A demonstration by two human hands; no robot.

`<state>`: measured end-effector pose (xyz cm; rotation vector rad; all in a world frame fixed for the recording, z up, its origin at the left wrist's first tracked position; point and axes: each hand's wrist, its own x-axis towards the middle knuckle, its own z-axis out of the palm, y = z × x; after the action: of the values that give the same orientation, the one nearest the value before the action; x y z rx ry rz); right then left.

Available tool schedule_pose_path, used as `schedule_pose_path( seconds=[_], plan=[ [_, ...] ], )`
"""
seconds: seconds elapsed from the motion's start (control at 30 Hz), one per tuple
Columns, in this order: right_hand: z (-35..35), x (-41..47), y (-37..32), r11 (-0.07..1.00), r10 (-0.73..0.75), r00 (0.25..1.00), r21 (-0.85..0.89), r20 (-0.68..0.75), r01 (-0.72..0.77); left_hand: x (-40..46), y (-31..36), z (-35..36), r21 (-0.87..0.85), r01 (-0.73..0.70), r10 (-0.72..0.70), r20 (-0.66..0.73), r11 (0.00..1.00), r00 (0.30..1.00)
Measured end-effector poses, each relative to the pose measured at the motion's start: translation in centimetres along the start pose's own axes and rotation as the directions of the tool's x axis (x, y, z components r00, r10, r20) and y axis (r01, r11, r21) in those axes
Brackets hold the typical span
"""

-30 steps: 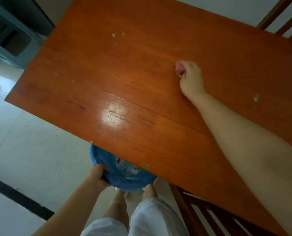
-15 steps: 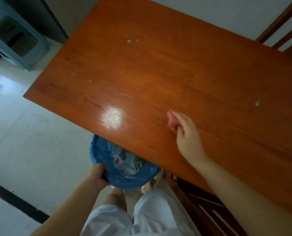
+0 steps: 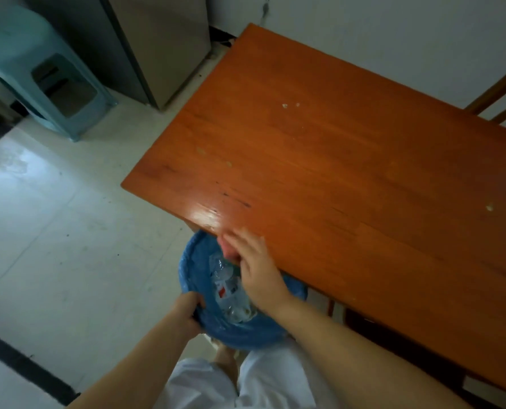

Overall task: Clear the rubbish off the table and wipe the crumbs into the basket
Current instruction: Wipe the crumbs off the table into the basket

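The left hand (image 3: pixel 191 312) grips the blue-lined round basket (image 3: pixel 247 332) under the orange wooden bench (image 3: pixel 349 178) edge; the right hand (image 3: pixel 253 261) pinches a pink cloth (image 3: pixel 227 246) there. A tilted basket could let crumbs (image 3: pixel 284 106) hit the floor.

No legible text, brand, number or sign anywhere. Only candidate: red-and-white label patch on crumpled clear plastic bottle (image 3: pixel 227 283) inside blue-lined basket (image 3: pixel 192 270); lettering too small and blurred to read. Nothing printed on table (image 3: pixel 334 178) top, teal stool (image 3: pixel 39 69), grey cabinet (image 3: pixel 157 45) or wall (image 3: pixel 393 33).
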<state>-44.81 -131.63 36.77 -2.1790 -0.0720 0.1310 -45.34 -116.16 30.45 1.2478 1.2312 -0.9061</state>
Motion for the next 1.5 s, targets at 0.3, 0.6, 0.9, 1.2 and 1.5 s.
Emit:
schedule_pose_path(
  seconds=[0.3, 0.6, 0.9, 1.2, 1.5],
  plan=[
    [-0.8, 13.2, 2.4, 0.912, 0.275, 0.913, -0.218, -0.300, -0.346, 1.5, 3.7, -8.2, -0.090, -0.086, 0.078, -0.089, 0.992, 0.993],
    [-0.6, 14.0, -0.5, 0.995, 0.001, 1.000, -0.096, -0.029, -0.004, 2.2, 4.9, -9.8, -0.090, -0.077, 0.070, -0.081, 0.993, 0.994],
    [-13.2, 23.3, 9.7, 0.885, 0.355, 0.852, -0.157, -0.384, -0.439, 2.1, 5.2, -9.6, -0.136, -0.016, 0.002, -0.107, 0.991, 0.994],
    [5.4, 6.5, -1.4, 0.971, -0.166, 0.878, -0.082, 0.450, 0.226, 1.6, 5.3, -8.1, -0.179, 0.030, -0.053, -0.128, 0.983, 0.990],
    [-2.0, 27.8, -2.4, 0.997, 0.055, 0.998, 0.047, -0.018, -0.055, -0.3, 5.7, -10.5, -0.239, -0.080, 0.044, -0.150, 0.968, 0.988]
  ],
)
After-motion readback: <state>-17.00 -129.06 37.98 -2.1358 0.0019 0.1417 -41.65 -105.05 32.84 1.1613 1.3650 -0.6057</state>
